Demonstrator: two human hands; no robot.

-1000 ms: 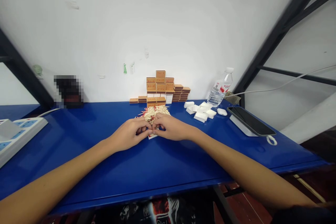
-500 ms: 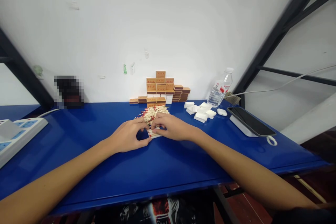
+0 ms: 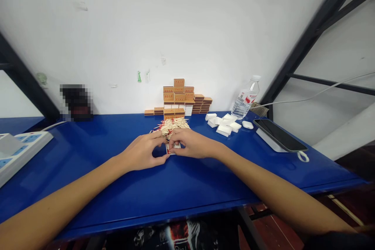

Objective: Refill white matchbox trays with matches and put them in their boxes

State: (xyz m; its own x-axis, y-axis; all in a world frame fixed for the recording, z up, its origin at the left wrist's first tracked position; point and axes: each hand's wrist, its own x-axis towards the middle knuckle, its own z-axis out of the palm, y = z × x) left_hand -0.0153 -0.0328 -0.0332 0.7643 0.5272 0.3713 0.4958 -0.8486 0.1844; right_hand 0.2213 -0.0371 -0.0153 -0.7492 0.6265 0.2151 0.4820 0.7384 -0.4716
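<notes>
A small white matchbox tray lies on the blue table just in front of a heap of loose red-tipped matches. My left hand grips the tray's left end, thumb at the near corner and fingers at the far side. Over the tray is my right hand, its thumb and fingers pinched on matches inside it; red tips show by the fingertips. That hand hides much of the tray's right part, and how many matches it pinches cannot be made out.
Stacked orange matchboxes stand against the wall behind the heap. To the right lie several white trays, a white earbud case, a water bottle and a phone on a white block. A power strip sits at the left.
My right hand's fingertips have shifted slightly down and in over the tray. The tray has moved a little to the right, while my left hand stays nearly still.
</notes>
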